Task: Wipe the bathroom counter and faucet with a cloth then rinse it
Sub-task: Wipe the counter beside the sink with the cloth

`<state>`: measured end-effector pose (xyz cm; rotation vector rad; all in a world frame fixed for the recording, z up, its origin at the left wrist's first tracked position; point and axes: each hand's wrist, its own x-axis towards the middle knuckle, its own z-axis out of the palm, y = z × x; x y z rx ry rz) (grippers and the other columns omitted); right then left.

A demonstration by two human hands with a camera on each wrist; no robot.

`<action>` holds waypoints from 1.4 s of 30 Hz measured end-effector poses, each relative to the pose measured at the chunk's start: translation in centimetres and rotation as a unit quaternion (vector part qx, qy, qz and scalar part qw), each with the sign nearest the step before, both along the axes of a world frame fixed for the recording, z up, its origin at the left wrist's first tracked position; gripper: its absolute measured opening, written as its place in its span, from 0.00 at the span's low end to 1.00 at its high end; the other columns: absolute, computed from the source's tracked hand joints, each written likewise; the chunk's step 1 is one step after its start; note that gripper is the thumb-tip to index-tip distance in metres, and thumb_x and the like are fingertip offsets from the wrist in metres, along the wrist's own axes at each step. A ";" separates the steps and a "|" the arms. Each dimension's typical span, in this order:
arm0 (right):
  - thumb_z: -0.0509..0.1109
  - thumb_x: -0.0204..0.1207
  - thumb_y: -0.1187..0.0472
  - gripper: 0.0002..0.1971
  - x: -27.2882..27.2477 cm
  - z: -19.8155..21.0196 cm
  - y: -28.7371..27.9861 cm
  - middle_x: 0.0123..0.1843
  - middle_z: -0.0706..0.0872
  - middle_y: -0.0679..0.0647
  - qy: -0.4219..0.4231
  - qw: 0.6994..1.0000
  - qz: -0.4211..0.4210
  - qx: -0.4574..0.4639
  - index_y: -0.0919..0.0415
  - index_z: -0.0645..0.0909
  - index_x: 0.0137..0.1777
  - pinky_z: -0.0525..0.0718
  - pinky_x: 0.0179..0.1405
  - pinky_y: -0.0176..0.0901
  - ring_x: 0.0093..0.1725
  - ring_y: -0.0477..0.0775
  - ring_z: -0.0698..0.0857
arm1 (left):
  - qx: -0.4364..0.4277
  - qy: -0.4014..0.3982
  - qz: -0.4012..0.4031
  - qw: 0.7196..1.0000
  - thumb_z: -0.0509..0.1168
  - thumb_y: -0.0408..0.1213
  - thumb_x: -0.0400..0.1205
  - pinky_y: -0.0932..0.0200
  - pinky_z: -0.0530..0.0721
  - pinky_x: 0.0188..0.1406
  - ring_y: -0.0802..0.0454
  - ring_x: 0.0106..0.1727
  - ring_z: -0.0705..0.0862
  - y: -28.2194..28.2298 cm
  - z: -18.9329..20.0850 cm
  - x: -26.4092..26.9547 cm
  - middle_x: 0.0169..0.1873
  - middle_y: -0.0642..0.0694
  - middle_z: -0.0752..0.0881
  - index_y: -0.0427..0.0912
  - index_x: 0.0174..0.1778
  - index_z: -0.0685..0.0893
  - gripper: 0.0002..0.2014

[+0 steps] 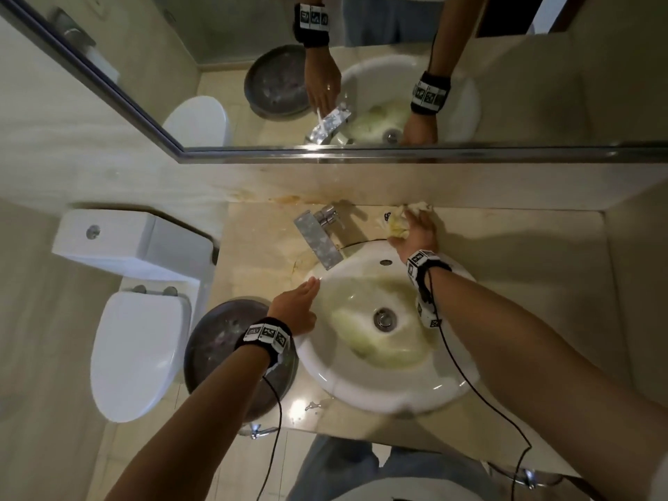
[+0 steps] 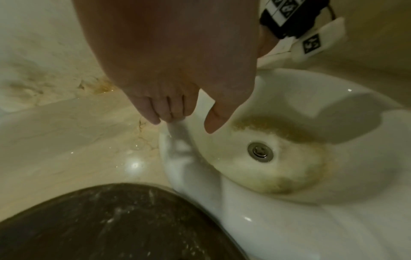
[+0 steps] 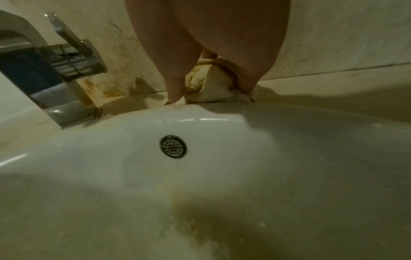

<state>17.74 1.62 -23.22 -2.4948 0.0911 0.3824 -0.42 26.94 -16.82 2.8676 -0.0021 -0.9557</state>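
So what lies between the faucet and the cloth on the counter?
Nothing stands there. In the head view, only bare, stained counter separates the faucet from the cloth under the right hand. The right wrist view agrees.

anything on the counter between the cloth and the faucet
Nothing visible. The right hand presses the crumpled yellowish-white cloth on the beige marble counter right of the square chrome faucet; only bare, stained marble lies between.
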 end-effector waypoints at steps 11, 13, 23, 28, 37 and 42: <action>0.78 0.73 0.53 0.31 0.3 -1.0 7.1 0.83 0.67 0.59 -0.029 0.997 0.050 -0.049 0.55 0.76 0.76 0.66 0.79 0.51 0.82 0.67 0.62 | -0.027 0.020 -0.067 0.997 0.61 0.48 0.82 0.48 0.76 0.75 0.49 0.83 0.68 2.0 0.0 1.1 0.88 0.55 0.51 0.52 0.89 0.49 0.40; 0.77 0.74 0.53 0.28 0.3 -0.8 7.5 0.81 0.69 0.60 -0.046 0.995 0.070 -0.055 0.56 0.78 0.74 0.66 0.78 0.51 0.81 0.67 0.64 | -0.026 0.021 -0.071 0.997 0.61 0.49 0.82 0.48 0.76 0.75 0.49 0.83 0.68 2.1 -0.1 1.2 0.88 0.54 0.52 0.52 0.89 0.49 0.40; 0.82 0.67 0.56 0.32 3.6 4.5 8.4 0.70 0.83 0.57 0.095 0.954 0.276 -0.060 0.54 0.80 0.73 0.84 0.64 0.49 0.64 0.60 0.84 | 0.001 0.045 -0.050 0.998 0.61 0.50 0.83 0.46 0.75 0.76 0.49 0.84 0.65 0.6 0.5 0.9 0.88 0.53 0.48 0.49 0.89 0.47 0.42; 0.83 0.68 0.57 0.34 2.6 4.3 5.6 0.68 0.85 0.56 0.038 0.978 0.204 0.038 0.54 0.79 0.75 0.85 0.65 0.52 0.64 0.59 0.84 | 0.016 0.063 -0.049 0.997 0.62 0.51 0.82 0.45 0.74 0.77 0.48 0.85 0.64 0.0 0.7 1.1 0.88 0.52 0.47 0.49 0.89 0.48 0.42; 0.80 0.68 0.66 0.24 1.7 1.7 4.4 0.65 0.83 0.64 -0.061 0.987 0.148 0.016 0.66 0.82 0.66 0.81 0.66 0.52 0.65 0.67 0.80 | -0.021 0.101 -0.066 0.993 0.62 0.47 0.83 0.51 0.72 0.77 0.51 0.84 0.64 1.9 1.5 2.0 0.88 0.56 0.46 0.56 0.89 0.46 0.41; 0.80 0.68 0.65 0.26 0.6 0.8 6.4 0.64 0.83 0.60 -0.050 0.980 0.189 0.040 0.59 0.81 0.67 0.79 0.67 0.46 0.64 0.62 0.80 | -0.041 0.094 -0.065 0.993 0.62 0.44 0.84 0.52 0.71 0.77 0.54 0.86 0.61 2.2 1.4 1.8 0.88 0.56 0.46 0.56 0.89 0.45 0.41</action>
